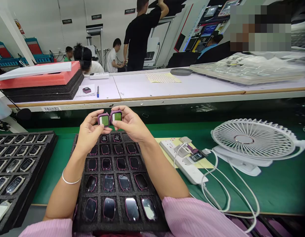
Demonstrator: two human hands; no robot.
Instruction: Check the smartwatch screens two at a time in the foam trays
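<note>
Just below both hands, black cut-foam tray (119,226) holds rows of glossy plum-rimmed units. Left hand (89,133) pinches a square plum-framed watch body (103,119) with a green-filmed face; right hand (131,124) pinches a matching plum-framed watch body (116,116), hands nearly together. Likely light, stiff, slick-faced parts: take hold by the frame edges. White power strip (182,164) lies right of the right hand.

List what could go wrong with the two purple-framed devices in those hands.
The devices sit very close, so they might knock together and scuff. One slipping from the left hand or right hand would likely land on the screens in the foam tray. The metal bangle might scratch those screens.
</note>
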